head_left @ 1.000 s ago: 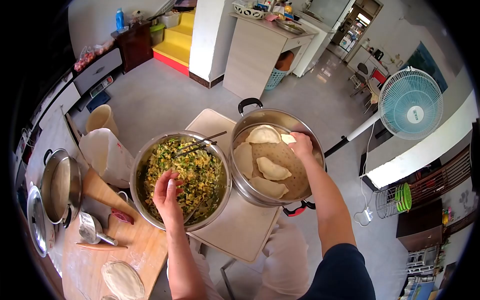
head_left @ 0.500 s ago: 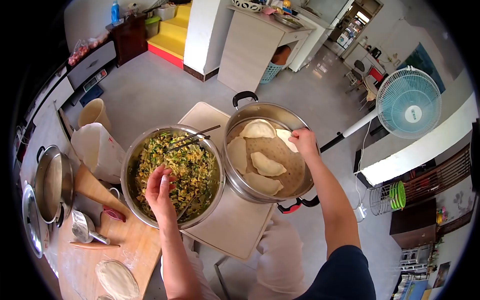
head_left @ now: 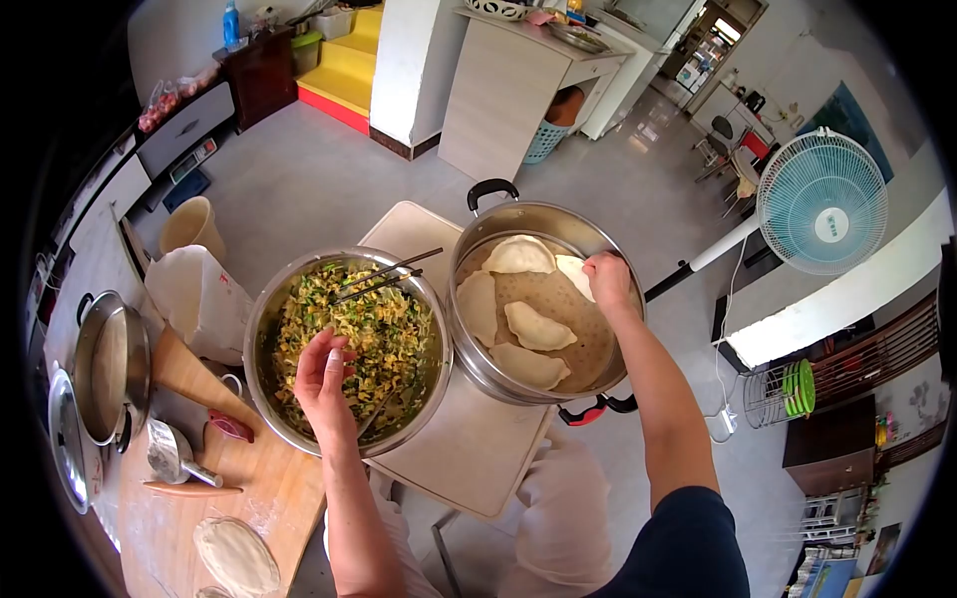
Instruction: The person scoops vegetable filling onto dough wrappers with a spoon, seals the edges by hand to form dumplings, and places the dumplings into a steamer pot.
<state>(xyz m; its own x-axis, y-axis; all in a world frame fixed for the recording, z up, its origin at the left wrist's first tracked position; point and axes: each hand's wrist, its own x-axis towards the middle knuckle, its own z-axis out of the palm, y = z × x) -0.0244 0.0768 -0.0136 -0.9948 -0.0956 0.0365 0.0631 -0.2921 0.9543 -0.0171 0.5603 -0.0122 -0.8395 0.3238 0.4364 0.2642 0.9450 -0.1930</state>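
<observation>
My right hand (head_left: 609,283) is at the right side of a steel steamer pot (head_left: 500,387), fingers pinched on the edge of a large half-moon dumpling (head_left: 572,273). Several other pale dumplings lie on the perforated liner (head_left: 590,344), one of them a folded dumpling (head_left: 539,327) in the middle. Over a steel bowl (head_left: 261,407) of chopped green and yellow filling (head_left: 394,329) hovers my left hand (head_left: 325,384), fingers loosely curled and apart, holding nothing. Dark chopsticks (head_left: 387,281) rest across the bowl's far rim, and a metal handle (head_left: 376,414) sticks out of the filling.
A flat dough round (head_left: 236,556), a metal scoop (head_left: 171,455) and a rolling pin (head_left: 194,488) lie on the floured wooden board (head_left: 269,488) at left. Behind them stand a white sack (head_left: 204,304) and an empty pan (head_left: 110,374). A fan (head_left: 822,204) stands at right.
The whole view has shifted slightly, so things appear a little further right. Both hands keep nearly the same pose, the right one still at the same dumpling.
</observation>
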